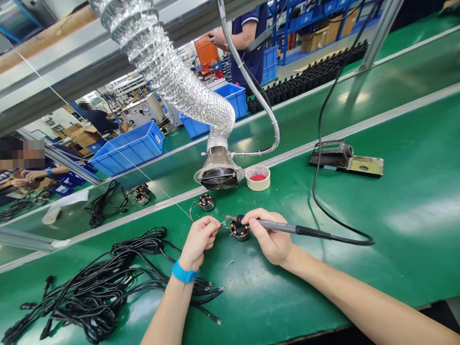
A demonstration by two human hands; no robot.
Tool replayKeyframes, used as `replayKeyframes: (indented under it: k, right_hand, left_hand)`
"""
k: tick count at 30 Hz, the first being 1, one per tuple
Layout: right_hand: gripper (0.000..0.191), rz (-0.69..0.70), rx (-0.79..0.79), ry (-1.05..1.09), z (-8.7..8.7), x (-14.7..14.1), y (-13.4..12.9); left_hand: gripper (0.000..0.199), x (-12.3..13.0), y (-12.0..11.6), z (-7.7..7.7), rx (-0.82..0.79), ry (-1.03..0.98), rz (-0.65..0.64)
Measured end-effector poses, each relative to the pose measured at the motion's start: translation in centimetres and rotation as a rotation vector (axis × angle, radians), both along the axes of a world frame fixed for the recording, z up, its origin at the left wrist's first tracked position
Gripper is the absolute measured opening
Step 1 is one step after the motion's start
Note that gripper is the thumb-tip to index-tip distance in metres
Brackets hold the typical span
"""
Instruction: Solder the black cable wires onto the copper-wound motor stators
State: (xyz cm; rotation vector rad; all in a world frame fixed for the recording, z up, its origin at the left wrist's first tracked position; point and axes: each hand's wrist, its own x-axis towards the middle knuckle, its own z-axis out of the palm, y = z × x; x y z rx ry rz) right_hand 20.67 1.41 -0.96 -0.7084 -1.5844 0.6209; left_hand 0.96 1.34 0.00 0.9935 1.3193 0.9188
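Note:
My right hand (pixel 272 236) is closed around a grey soldering iron (pixel 277 226), whose tip points left above a small ring-shaped motor stator (pixel 239 232) with copper windings. My left hand (pixel 202 239), with a blue band at its wrist, pinches thin wires whose fine ends poke out towards the iron's tip. Whether tip and wires touch is too small to tell. Just behind the hands a second stator (pixel 206 202) lies on the green bench, with thin leads at its left side. A pale thread-like strand slants down from the upper left towards my left hand.
Black cables (pixel 94 288) lie heaped at the left. A fume duct (pixel 197 98) ends in a fan hood (pixel 219 175) behind the stators, beside a tape roll (pixel 258 177). An iron stand (pixel 333 156) is at the right. Blue bins (pixel 129 148) and co-workers are beyond.

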Motion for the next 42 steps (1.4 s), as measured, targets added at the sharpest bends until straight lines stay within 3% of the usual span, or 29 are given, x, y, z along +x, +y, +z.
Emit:
replayKeyframes:
  k: [13,23,42]
  right_hand:
    - [0.02,0.044,0.022,-0.059,-0.3,-0.1,0.0]
    - [0.024,0.102,-0.2,0.1,-1.1,-0.5,0.1]
    - [0.029,0.075,-0.301,0.26,-1.0,-0.7,0.0]
  left_hand:
    - [0.022,-0.1,0.1,0.1,0.01,-0.002,0.035]
    - [0.025,-0.2,0.1,-0.1,0.021,-0.013,0.03]
    - [0.027,-0.2,0.2,-0.2,0.024,-0.023,0.034]
